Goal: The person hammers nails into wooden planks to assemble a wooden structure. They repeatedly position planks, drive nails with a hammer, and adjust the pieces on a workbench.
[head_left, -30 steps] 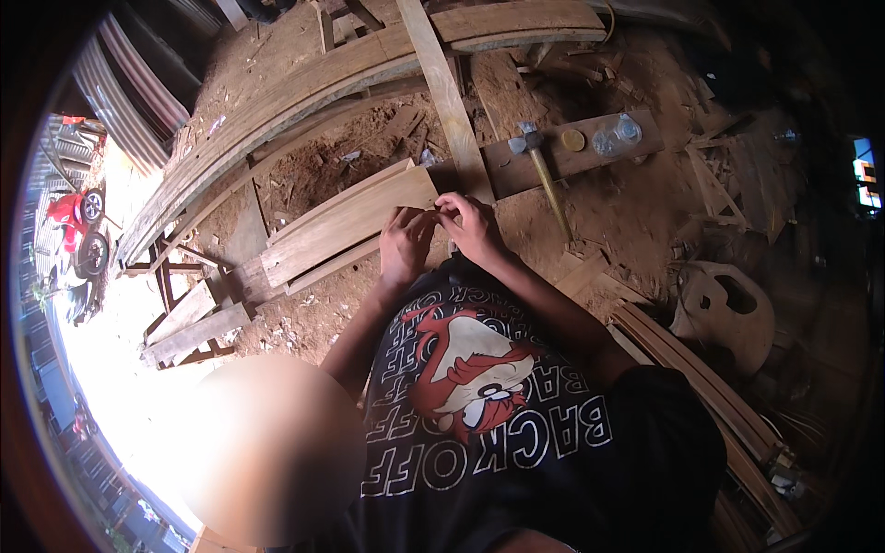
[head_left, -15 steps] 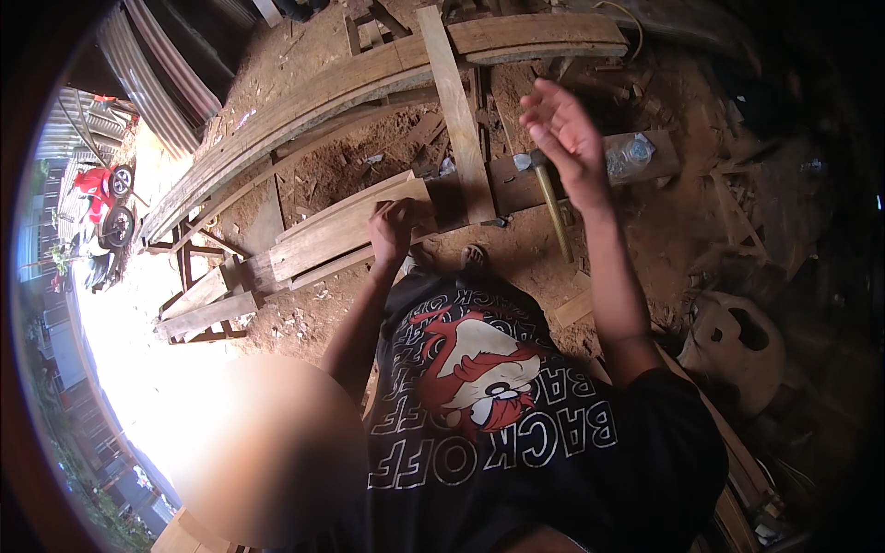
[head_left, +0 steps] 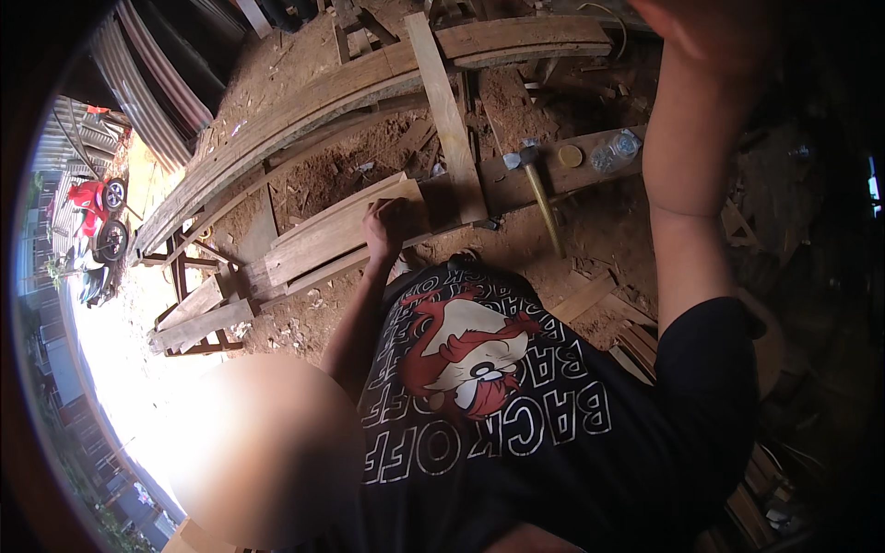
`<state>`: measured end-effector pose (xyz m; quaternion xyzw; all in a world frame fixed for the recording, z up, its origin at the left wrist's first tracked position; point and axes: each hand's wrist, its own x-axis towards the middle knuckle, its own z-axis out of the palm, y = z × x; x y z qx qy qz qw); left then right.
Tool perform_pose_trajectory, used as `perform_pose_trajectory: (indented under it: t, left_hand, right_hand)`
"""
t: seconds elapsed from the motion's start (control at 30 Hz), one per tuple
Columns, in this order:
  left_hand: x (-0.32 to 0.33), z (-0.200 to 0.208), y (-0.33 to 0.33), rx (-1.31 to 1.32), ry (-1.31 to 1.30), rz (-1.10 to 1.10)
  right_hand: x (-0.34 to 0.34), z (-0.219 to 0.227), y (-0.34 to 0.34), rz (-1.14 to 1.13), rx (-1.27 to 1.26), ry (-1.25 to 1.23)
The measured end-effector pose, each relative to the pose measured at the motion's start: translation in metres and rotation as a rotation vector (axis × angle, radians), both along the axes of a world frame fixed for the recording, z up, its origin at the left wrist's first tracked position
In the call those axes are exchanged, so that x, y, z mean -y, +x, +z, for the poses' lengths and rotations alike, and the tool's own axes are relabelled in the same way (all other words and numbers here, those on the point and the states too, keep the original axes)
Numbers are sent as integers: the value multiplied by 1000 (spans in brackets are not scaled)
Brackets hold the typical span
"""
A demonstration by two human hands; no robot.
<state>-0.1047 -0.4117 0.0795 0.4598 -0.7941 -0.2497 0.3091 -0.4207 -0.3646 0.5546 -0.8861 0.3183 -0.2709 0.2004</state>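
Note:
My left hand [head_left: 384,228] is closed, its curled fingers resting at the right end of a pale wooden board [head_left: 336,230]. Whatever those fingers may hold is hidden. The board lies lengthwise on a low plank bench [head_left: 516,198] in front of me. My right hand [head_left: 714,32] is raised high and near at the top right. The frame's upper edge cuts it off and its fingers do not show. Lying across the bench is a hammer [head_left: 544,198] with a yellowish handle. Beside its head are a round yellowish lid [head_left: 571,156] and clear plastic containers [head_left: 616,151].
A long thick plank [head_left: 313,111] runs beyond the bench, with a narrow pale slat [head_left: 442,101] laid across it. Sawdust and wood scraps cover the ground. Corrugated sheets [head_left: 147,88] and a red motorcycle [head_left: 92,203] stand at the left. A large blurred shape [head_left: 267,452] fills the lower left.
My right hand has risen from above the hammer to the upper right, uncovering the round lid. My left hand stays on the board. The view has shifted slightly.

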Motion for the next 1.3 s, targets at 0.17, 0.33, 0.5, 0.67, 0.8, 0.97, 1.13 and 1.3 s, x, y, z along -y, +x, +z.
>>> perform_pose_trajectory:
  t: [0.17,0.33,0.5,0.67,0.8,0.97,1.13,1.3]
  left_hand:
    - [5,-4,5,-7,80,-28]
    - [6,-7,6,-17,57,-1]
    - [10,-8,4,10,21,-21]
    - [10,2,3,20,70,11]
    - [11,9,3,51,69,-18]
    - [11,8,3,74,51,-24]
    - [9,8,4,75,106,-8]
    - [10,8,4,47,42,-44]
  right_hand:
    - [-11,2,-3,-51,-60,20]
    - [-13,6,-9,-89,-123,44]
    - [-12,12,-11,-128,-174,61]
    - [-10,12,-10,-133,-193,71]
    - [-6,13,-9,-130,-189,72]
    - [-3,11,-3,-109,-173,74]
    - [7,15,8,-88,-164,56]
    - [20,23,30,-59,-144,23]
